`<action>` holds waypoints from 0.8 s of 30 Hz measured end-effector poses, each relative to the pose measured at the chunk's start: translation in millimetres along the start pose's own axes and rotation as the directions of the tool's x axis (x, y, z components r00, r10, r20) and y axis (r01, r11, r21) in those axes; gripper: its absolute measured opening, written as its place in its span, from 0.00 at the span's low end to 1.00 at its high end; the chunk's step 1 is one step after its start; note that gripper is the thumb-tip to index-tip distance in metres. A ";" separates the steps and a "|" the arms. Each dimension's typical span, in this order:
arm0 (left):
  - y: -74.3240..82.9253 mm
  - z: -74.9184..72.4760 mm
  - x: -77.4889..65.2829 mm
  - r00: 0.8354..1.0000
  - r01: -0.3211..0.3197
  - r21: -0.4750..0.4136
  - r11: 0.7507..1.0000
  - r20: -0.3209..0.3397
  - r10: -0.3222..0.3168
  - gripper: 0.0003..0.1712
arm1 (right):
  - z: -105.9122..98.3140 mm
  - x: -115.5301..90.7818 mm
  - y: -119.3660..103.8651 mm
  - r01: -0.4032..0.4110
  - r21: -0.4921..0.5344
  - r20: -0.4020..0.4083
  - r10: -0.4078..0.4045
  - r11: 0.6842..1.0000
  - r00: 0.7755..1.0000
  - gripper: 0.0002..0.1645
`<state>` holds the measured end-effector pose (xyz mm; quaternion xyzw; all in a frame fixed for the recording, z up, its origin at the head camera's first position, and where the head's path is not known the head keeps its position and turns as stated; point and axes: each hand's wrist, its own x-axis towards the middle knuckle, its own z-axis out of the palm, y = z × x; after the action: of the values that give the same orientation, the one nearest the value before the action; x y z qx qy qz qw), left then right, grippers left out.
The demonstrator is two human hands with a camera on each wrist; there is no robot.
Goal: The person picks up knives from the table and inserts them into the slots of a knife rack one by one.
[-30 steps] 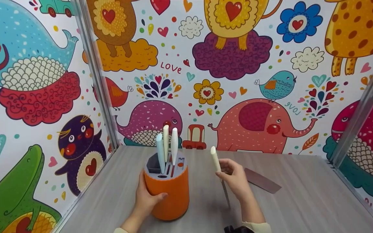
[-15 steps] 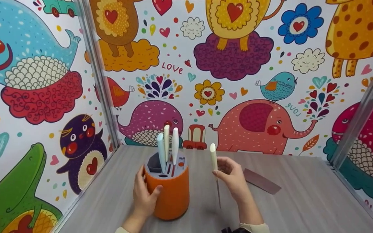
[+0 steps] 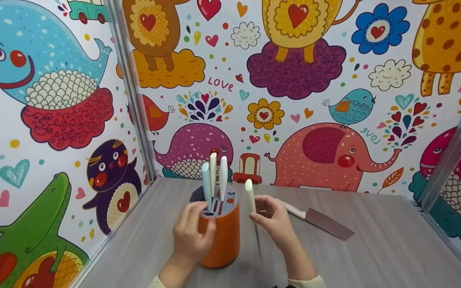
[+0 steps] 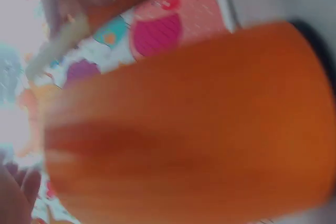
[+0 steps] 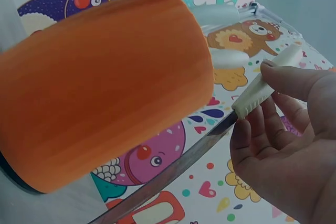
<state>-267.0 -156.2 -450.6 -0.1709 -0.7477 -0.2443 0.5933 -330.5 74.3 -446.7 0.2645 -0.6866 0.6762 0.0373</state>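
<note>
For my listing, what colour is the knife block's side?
The block's side is orange, clearest in the right wrist view.

Three walls (image 3: 314, 108) printed with cartoon animals (image 3: 318, 156) and hearts (image 3: 209, 9) bordered a grey tabletop (image 3: 374, 264); metal strips (image 3: 130, 88) marked the corners.

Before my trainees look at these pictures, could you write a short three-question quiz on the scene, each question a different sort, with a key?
1. True or false: a cleaver lies flat on the table.
2. Which of the person's hands grips a knife by its grip end?
A) the left
B) the right
C) both
3. Fill in the number: ___ handles stand up from the top of the orange block.

Key:
1. True.
2. B: the right hand has it, with the blade pointing down.
3. Three: one light blue, one cream, one white.
</note>
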 end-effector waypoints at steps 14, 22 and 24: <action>48.2 15.6 36.0 0.936 0.176 -0.135 0.975 0.329 -0.123 0.23 | 14.2 -1.0 -2.7 0.070 0.017 0.052 -0.070 0.997 0.996 0.20; 49.3 20.7 43.2 0.710 0.525 -0.173 0.833 0.628 -0.317 0.30 | 19.0 -3.3 -0.7 0.078 0.025 0.071 -0.079 0.997 0.994 0.20; 48.7 21.8 41.0 0.693 0.554 -0.194 0.810 0.647 -0.319 0.30 | 19.3 -5.2 -1.2 0.080 0.020 0.079 -0.081 0.997 0.994 0.20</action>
<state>-267.7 -105.2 -406.7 -0.1609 -0.8505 -0.4536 0.2120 -319.7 57.7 -449.4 0.3191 -0.6706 0.6688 0.0348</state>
